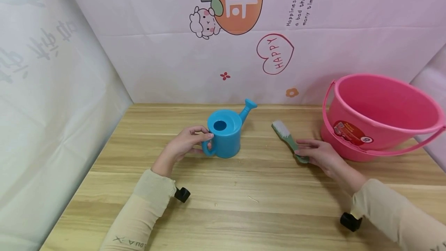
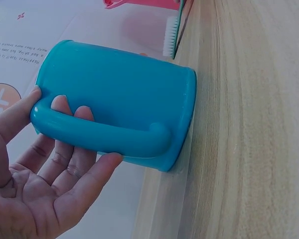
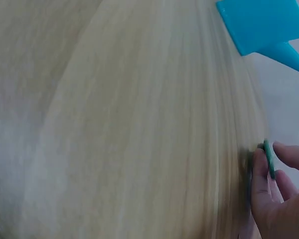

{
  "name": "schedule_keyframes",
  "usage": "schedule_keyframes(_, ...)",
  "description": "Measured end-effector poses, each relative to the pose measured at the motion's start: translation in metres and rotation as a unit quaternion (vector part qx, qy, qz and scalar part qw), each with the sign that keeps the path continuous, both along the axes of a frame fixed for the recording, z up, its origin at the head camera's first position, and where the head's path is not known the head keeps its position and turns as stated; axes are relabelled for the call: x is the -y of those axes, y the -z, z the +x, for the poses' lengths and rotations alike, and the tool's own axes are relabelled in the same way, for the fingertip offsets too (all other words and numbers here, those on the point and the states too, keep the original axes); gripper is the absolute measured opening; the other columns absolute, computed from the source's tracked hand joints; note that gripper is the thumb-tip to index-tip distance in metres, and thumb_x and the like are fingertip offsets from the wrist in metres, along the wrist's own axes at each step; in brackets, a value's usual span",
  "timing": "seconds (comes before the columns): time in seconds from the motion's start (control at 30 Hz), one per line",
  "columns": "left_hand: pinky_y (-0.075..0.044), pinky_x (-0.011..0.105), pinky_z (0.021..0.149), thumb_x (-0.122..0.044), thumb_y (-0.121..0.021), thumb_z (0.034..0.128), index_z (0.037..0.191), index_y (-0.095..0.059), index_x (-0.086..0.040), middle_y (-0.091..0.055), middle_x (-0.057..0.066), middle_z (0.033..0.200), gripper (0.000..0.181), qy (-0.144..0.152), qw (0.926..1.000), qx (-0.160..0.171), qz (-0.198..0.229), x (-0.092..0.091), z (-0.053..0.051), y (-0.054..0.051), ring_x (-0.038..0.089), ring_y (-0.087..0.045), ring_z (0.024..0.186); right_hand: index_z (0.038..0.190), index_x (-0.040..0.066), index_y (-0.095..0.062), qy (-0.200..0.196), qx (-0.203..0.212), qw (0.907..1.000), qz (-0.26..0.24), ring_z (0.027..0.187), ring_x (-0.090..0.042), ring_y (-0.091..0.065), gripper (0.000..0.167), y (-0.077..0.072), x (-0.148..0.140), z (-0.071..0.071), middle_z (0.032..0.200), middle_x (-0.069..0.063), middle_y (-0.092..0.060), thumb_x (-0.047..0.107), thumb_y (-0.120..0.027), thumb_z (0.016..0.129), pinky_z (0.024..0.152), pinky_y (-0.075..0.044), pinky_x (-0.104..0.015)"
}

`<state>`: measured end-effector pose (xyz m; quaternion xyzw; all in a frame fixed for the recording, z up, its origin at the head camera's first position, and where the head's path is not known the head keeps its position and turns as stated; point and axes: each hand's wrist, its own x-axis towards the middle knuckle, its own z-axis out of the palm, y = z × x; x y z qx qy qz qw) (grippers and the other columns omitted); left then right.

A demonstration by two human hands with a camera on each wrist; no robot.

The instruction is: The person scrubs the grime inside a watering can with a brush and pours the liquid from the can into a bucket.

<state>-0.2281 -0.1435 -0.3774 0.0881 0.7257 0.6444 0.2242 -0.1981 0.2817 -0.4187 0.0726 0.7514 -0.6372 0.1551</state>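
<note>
A blue toy watering can [image 1: 226, 138] stands upright at the middle of the table, its spout pointing to the back right. My left hand [image 1: 188, 140] holds it by the handle [image 2: 99, 134]; two fingertips come through behind the handle and the thumb touches the can's top edge. To the right, my right hand [image 1: 322, 156] pinches the green handle of a scrub brush [image 1: 289, 142] between thumb and fingers. The brush's white bristles [image 2: 170, 37] face up, near the table surface. In the right wrist view only a bit of the green handle [image 3: 269, 158] shows between the fingers.
A large pink bucket [image 1: 369, 127] with its handle lowered stands at the right, close behind my right hand. A white printed sheet [image 1: 156, 49] hangs along the table's back edge, with another sheet [image 1: 69, 127] on the left. Small crumbs lie on the wooden table [image 1: 226, 220].
</note>
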Motion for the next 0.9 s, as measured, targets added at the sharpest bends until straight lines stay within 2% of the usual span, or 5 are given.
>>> schedule_keyframes(0.1, -0.058, 0.050, 0.087, -0.019, -0.062, 0.1042, 0.102, -0.062, -0.003, -0.065, 0.018, 0.091, 0.016, -0.001, 1.0000, -0.001, -0.001, 0.000, 0.000, 0.000, 0.037, -0.065, 0.096, 0.148, -0.012, -0.041, -0.022, -0.001, 0.9990, 0.039, 0.087, 0.000, -0.064, 0.063, 0.000, -0.002, -0.005, 0.106, 0.009, -0.069, 0.016, -0.070, 0.099, 0.075, -0.056, -0.023)
schedule_keyframes(0.23, -0.058, 0.050, 0.087, -0.019, -0.062, 0.1043, 0.102, -0.062, -0.002, -0.065, 0.019, 0.092, 0.017, 0.001, 1.0000, -0.003, -0.001, -0.001, 0.000, 0.000, 0.034, -0.065, 0.094, 0.140, -0.012, -0.052, -0.027, -0.013, 0.9962, 0.083, 0.086, 0.002, -0.063, 0.057, -0.001, -0.002, -0.009, 0.107, 0.006, -0.071, 0.017, -0.073, 0.097, 0.074, -0.056, -0.022)
schedule_keyframes(0.4, -0.058, 0.051, 0.088, -0.018, -0.062, 0.1044, 0.096, -0.063, 0.001, -0.065, 0.018, 0.091, 0.022, 0.008, 0.9999, -0.007, -0.004, 0.000, 0.000, 0.001, 0.033, -0.066, 0.093, 0.128, -0.015, -0.062, -0.036, -0.021, 0.9938, 0.103, 0.084, 0.000, -0.067, 0.045, 0.000, -0.002, -0.011, 0.114, -0.008, -0.073, 0.011, -0.076, 0.095, 0.076, -0.059, -0.024)
schedule_keyframes(0.57, -0.057, 0.052, 0.091, -0.020, -0.062, 0.1044, 0.093, -0.064, -0.003, -0.066, 0.013, 0.090, 0.021, 0.011, 0.9999, 0.002, -0.012, 0.002, 0.000, 0.001, 0.036, -0.066, 0.100, 0.124, -0.017, -0.064, -0.065, -0.027, 0.9887, 0.132, 0.085, -0.004, -0.069, 0.041, 0.001, -0.003, -0.015, 0.116, -0.020, -0.071, 0.010, -0.076, 0.095, 0.078, -0.060, -0.029)
schedule_keyframes(0.9, -0.057, 0.051, 0.090, -0.020, -0.062, 0.1040, 0.101, -0.065, 0.004, -0.065, 0.017, 0.091, 0.024, 0.013, 0.9999, 0.004, -0.008, 0.002, -0.002, 0.004, 0.038, -0.064, 0.102, 0.109, -0.017, -0.070, -0.115, -0.044, 0.9762, 0.178, 0.077, -0.010, -0.071, 0.026, -0.004, 0.000, -0.019, 0.096, -0.014, -0.075, 0.003, -0.074, 0.093, 0.071, -0.061, -0.030)
